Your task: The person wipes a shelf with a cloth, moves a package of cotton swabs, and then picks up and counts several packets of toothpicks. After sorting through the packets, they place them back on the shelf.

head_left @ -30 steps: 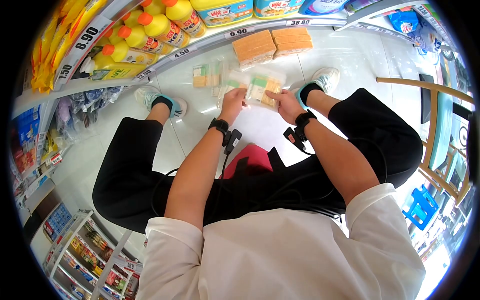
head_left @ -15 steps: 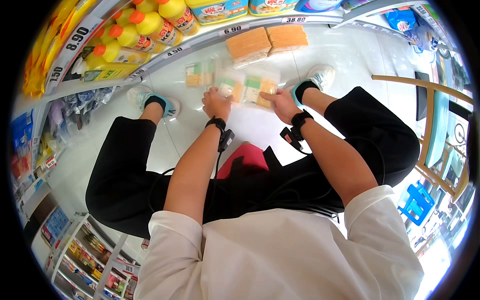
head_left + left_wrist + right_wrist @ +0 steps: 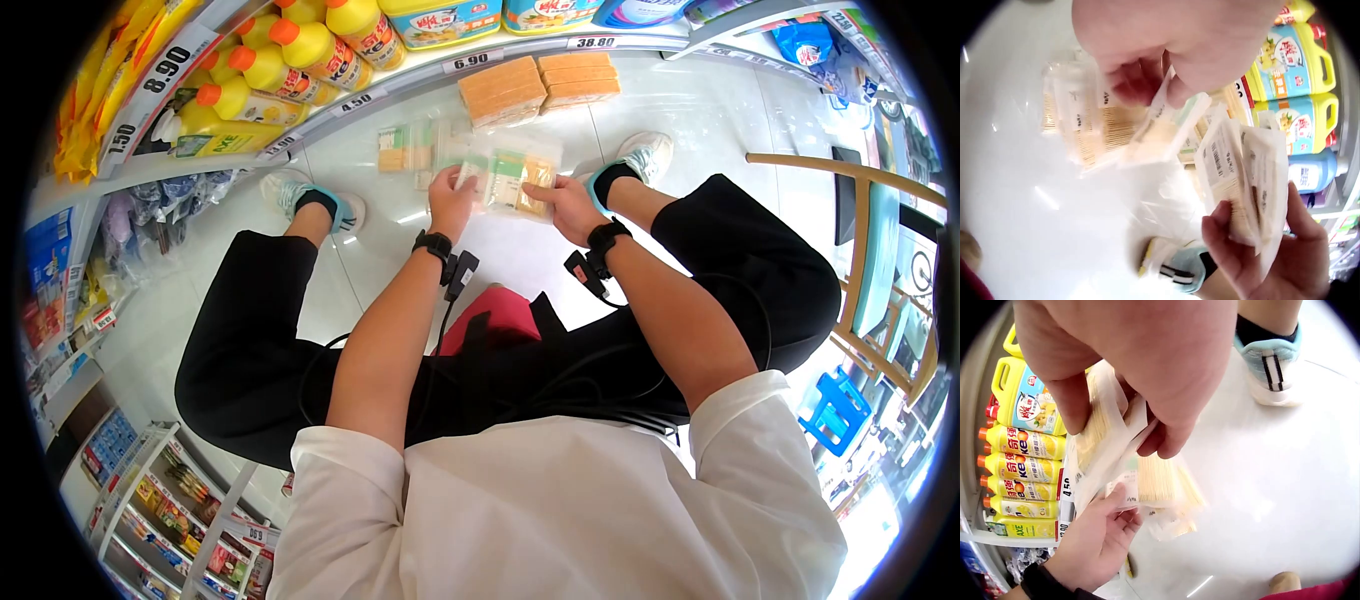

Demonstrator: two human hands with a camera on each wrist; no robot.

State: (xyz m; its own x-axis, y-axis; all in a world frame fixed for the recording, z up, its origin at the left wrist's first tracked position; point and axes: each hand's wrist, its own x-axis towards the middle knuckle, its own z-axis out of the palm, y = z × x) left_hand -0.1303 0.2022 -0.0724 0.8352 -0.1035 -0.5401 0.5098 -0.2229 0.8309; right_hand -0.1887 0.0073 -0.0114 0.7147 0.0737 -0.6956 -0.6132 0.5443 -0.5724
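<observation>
My left hand point(image 3: 452, 205) pinches one clear bag of toothpicks point(image 3: 1160, 134) by its edge, thumb against fingers. My right hand point(image 3: 574, 212) grips several similar bags point(image 3: 520, 180) together, with the thumb on their near face; in the left wrist view they stand edge-up and slightly fanned. In the head view the left hand's bag is right beside the right hand's bundle. More toothpick bags point(image 3: 1082, 119) lie overlapping on the white floor, beyond and left of my left hand, showing green-and-white labels in the head view.
Two orange-brown stacked packs point(image 3: 502, 92) stand on the floor before the shelf point(image 3: 420, 75). Yellow detergent bottles point(image 3: 335, 60) line that shelf. My shoes point(image 3: 645, 160) flank the work area. A wooden chair point(image 3: 865, 230) stands at right, near a blue plastic stool point(image 3: 836, 410).
My left hand moved left away from the right hand's bags, then came back slightly right, now with a bag pinched in its fingers. My right hand keeps its bundle nearly in place.
</observation>
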